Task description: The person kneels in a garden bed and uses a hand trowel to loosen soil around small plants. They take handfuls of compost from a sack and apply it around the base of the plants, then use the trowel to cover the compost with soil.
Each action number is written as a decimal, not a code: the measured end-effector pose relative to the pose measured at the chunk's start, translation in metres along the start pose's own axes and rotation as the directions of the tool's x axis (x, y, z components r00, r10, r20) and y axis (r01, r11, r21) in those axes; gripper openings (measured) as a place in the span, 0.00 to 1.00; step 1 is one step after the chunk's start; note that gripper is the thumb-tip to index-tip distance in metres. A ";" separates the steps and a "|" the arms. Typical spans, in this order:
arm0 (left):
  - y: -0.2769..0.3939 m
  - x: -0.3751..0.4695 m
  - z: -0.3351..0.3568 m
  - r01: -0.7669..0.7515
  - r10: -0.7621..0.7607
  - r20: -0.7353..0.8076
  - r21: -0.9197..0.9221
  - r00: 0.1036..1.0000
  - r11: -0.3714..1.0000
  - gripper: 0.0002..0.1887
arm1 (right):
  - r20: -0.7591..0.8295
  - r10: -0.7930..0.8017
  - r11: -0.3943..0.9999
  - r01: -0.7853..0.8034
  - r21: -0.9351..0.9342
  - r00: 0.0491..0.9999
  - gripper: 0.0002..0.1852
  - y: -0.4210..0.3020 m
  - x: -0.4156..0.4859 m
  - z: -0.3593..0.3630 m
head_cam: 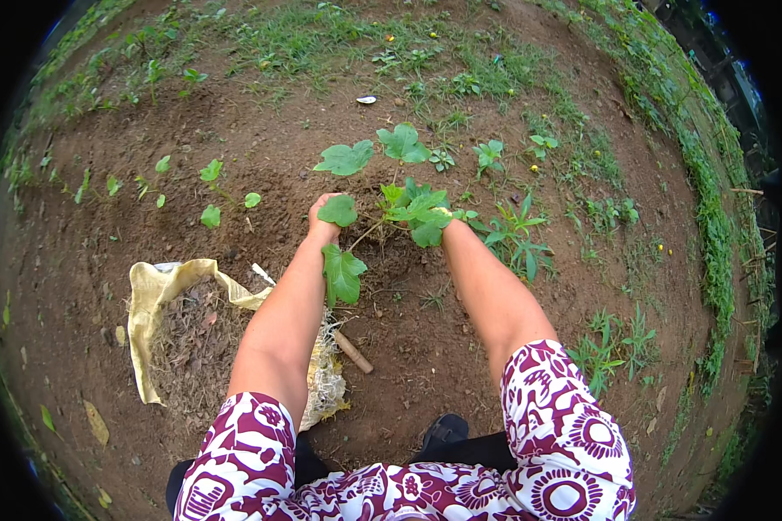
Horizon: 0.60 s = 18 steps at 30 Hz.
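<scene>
A young broad-leaved plant (412, 207) stands in brown soil in front of me, its lobed leaves spreading over both hands. My left hand (323, 213) is at the plant's left side, near the soil, its fingers largely hidden by a leaf. On the right side, my right hand (444, 225) is mostly covered by leaves. What either hand touches cannot be made out. Dry plant matter lies around the base of the stem. Left of my left forearm lies an open woven sack (144, 312) holding dry leaves and grass (195, 345).
A wooden handle (353, 352) lies on the soil beside the sack's frayed edge. Small seedlings (211, 215) grow to the left, and leafy weeds (518, 238) to the right. Grass (300, 39) covers ground farther off. My shoe (446, 430) is near the bottom.
</scene>
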<state>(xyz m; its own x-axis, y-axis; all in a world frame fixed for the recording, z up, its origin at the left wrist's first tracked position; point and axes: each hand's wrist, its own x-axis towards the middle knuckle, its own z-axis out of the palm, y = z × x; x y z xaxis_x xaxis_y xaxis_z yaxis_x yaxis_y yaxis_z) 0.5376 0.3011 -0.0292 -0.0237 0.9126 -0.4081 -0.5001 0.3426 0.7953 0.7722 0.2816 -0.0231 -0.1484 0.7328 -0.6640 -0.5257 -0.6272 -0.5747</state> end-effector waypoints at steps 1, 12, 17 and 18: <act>0.005 -0.001 0.003 0.005 -0.005 0.031 -0.020 1.000 1.000 0.08 | 0.022 0.003 1.000 -0.003 -0.021 1.000 0.17 -0.002 0.003 0.002; 0.014 -0.028 0.007 0.028 -0.046 0.123 0.145 0.991 0.989 0.13 | 0.089 0.029 0.991 -0.017 -0.131 0.996 0.17 0.021 0.021 -0.015; -0.007 -0.028 -0.007 0.013 -0.021 0.147 0.055 0.989 0.998 0.19 | 0.177 -0.346 0.828 0.389 -0.404 0.921 0.15 0.040 0.002 -0.004; -0.012 -0.028 -0.007 -0.008 -0.002 0.139 0.073 0.990 0.997 0.18 | 0.173 -0.350 0.829 0.391 -0.401 0.921 0.15 0.040 -0.004 -0.001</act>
<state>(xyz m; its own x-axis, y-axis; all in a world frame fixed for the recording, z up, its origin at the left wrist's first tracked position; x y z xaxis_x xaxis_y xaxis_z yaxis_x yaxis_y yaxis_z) 0.5384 0.2695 -0.0302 0.0974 0.9341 -0.3434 -0.4354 0.3502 0.8293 0.7524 0.2534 -0.0440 -0.0970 0.9399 -0.3273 -0.1581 -0.3392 -0.9273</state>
